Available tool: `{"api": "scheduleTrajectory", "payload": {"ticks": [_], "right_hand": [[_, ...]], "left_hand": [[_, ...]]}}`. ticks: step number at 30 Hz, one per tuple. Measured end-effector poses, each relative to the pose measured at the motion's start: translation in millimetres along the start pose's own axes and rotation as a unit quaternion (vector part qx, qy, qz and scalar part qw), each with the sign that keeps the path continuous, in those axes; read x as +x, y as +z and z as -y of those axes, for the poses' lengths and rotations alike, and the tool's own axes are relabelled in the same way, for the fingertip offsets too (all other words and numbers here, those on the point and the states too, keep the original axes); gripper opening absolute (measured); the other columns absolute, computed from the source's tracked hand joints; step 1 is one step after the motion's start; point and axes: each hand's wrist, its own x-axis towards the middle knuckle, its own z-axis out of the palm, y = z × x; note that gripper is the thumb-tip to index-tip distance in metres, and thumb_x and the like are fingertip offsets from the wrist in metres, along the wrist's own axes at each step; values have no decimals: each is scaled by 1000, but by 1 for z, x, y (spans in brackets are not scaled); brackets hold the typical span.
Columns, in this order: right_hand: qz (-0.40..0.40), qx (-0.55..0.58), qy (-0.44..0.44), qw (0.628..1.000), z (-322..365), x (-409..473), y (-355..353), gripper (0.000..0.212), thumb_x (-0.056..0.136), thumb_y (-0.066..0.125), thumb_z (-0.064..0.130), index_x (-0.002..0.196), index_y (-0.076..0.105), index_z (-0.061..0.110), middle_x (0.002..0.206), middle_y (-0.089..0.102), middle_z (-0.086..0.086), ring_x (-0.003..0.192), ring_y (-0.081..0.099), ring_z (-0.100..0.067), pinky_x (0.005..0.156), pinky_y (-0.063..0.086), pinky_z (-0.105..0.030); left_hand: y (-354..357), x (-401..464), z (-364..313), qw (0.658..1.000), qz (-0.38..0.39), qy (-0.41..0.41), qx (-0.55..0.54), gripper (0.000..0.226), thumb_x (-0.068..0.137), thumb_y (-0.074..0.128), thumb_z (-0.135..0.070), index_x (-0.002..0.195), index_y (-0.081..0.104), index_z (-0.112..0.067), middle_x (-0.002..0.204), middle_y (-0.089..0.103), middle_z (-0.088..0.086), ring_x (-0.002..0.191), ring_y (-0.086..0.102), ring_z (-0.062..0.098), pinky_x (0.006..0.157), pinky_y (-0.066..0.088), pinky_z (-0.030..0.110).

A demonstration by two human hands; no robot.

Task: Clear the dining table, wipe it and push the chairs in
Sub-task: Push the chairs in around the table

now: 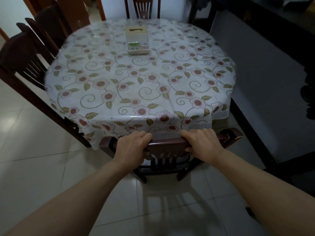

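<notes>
A round dining table (139, 86) under a flowered plastic cloth fills the middle of the head view. A dark wooden chair (167, 145) stands at its near edge, its seat tucked under the hanging cloth. My left hand (132, 147) grips the left part of the chair's top rail, fingers curled over it. My right hand (202, 142) grips the right part of the same rail. A cream tissue box (135, 34) and a small white tray (138, 48) with small items sit on the far middle of the table.
Two dark chairs (30, 53) stand at the table's left side, and another chair (142, 7) at the far side. A dark cabinet or sofa frame (265, 82) runs along the right. Pale tiled floor (42, 167) lies around me.
</notes>
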Motion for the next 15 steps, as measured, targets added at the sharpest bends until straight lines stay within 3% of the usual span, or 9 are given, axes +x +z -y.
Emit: {"api": "scheduleTrajectory", "payload": {"ticks": [11,15], "right_hand": [[-38,27,-10,999,-16,8,12,43,57,83,18,92,59,15,79,66,-2,71,65,-28,52,41,-30],[-36,-3,16,999,-10,7,10,54,43,90,18,84,55,13,71,62,-5,61,61,-29,49,38,-29]], "left_hand": [[6,15,2,1000,17,7,-7,47,42,88,-25,75,55,-18,69,56,-4,58,56,20,36,36,24],[4,14,-1,1000,23,0,7,49,41,89,-26,75,54,-18,69,54,-3,59,55,19,38,28,23]]}}
